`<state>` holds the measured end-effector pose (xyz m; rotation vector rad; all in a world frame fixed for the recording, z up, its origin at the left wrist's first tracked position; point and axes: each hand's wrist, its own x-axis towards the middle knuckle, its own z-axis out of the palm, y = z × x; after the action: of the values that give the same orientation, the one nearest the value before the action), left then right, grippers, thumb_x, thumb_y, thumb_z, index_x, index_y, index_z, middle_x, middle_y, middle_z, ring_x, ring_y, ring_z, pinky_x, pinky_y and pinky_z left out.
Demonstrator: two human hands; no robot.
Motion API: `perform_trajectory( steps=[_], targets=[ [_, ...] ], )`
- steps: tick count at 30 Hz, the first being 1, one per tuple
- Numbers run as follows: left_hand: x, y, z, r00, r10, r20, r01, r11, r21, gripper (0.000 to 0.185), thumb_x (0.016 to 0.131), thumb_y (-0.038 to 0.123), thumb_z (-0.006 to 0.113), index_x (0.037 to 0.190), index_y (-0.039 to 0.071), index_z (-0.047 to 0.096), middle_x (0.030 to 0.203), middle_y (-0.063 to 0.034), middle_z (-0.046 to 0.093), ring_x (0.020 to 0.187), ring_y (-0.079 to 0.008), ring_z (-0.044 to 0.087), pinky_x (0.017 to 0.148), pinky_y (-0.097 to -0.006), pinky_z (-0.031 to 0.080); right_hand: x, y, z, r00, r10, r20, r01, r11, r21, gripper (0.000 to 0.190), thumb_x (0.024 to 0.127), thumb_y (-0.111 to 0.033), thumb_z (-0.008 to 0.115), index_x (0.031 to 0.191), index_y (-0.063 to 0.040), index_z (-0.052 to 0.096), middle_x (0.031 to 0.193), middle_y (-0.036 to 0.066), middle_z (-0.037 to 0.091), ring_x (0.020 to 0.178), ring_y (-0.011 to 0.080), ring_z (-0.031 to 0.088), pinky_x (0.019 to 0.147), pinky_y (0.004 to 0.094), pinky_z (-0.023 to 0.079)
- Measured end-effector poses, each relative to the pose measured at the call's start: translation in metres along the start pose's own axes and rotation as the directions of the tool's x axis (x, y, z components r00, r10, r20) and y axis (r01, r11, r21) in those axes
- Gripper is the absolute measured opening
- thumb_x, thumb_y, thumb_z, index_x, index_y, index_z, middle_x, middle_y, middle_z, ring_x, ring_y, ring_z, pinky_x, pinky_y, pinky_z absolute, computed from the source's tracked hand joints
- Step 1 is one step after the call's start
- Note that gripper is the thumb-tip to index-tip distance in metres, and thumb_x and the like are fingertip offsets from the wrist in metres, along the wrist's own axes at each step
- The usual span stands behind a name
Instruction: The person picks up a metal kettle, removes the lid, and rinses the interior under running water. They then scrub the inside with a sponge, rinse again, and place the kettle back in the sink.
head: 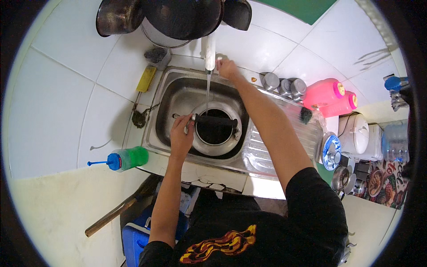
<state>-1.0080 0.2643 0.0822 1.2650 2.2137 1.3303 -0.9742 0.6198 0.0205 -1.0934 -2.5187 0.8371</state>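
A metal kettle [213, 151] sits in the stainless steel sink basin [176, 90], its top uncovered and its inside dark. My left hand [182, 133] grips the left end of its black handle [217, 120], which crosses above the opening. From the white faucet [209, 50] a thin stream of water [208, 90] falls into the kettle's opening. My right hand [228, 69] reaches to the right of the faucet, with the fingers closed around a small white tap handle [219, 59]. Most of that handle is covered by the fingers.
Dark pans [183, 16] hang above the faucet. A yellow sponge [146, 78] and a bottle of green liquid [133, 158] flank the basin's left. Right of it, the ribbed drainboard [267, 147] has metal cups [270, 81] and pink jugs [322, 93] behind. The counter's front edge [213, 183] is cracked.
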Motion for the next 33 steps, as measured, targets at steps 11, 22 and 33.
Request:
perform_trajectory(
  steps=[11, 22, 33],
  targets=[
    [-0.008, -0.006, 0.007, 0.999, -0.029, -0.045, 0.032, 0.998, 0.06, 0.03, 0.093, 0.013, 0.065, 0.12, 0.002, 0.067, 0.114, -0.0192, 0.066, 0.104, -0.0313, 0.066, 0.09, -0.0365, 0.053, -0.016, -0.001, -0.01, 0.957, 0.23, 0.178, -0.289, 0.827, 0.482, 0.049, 0.1, -0.038, 0.047, 0.072, -0.001, 0.063, 0.061, 0.008, 0.061, 0.053, 0.0177, 0.06, 0.054, 0.0335, 0.048],
    [-0.051, -0.042, 0.007, 0.951, -0.296, -0.086, 0.282, 0.949, -0.143, 0.019, 0.092, 0.008, 0.063, 0.106, -0.001, 0.072, 0.1, -0.0172, 0.07, 0.076, -0.0275, 0.07, 0.07, -0.0319, 0.056, -0.317, -0.05, -0.03, 0.923, 0.036, 0.382, -0.118, 0.974, 0.194, 0.028, 0.091, -0.026, 0.056, 0.089, -0.003, 0.07, 0.085, 0.021, 0.069, 0.078, 0.0363, 0.067, 0.072, 0.047, 0.052],
    [-0.069, -0.036, 0.023, 0.984, -0.1, 0.149, 0.058, 0.962, 0.266, 0.033, 0.088, 0.003, 0.059, 0.12, -0.002, 0.064, 0.127, -0.0212, 0.056, 0.102, -0.0367, 0.064, 0.085, -0.0414, 0.054, -0.183, -0.026, 0.191, 0.605, 0.087, 0.791, 0.263, 0.916, -0.302, 0.028, 0.082, -0.02, 0.06, 0.101, -0.004, 0.072, 0.105, 0.018, 0.07, 0.094, 0.0317, 0.068, 0.081, 0.0432, 0.052]
  ],
)
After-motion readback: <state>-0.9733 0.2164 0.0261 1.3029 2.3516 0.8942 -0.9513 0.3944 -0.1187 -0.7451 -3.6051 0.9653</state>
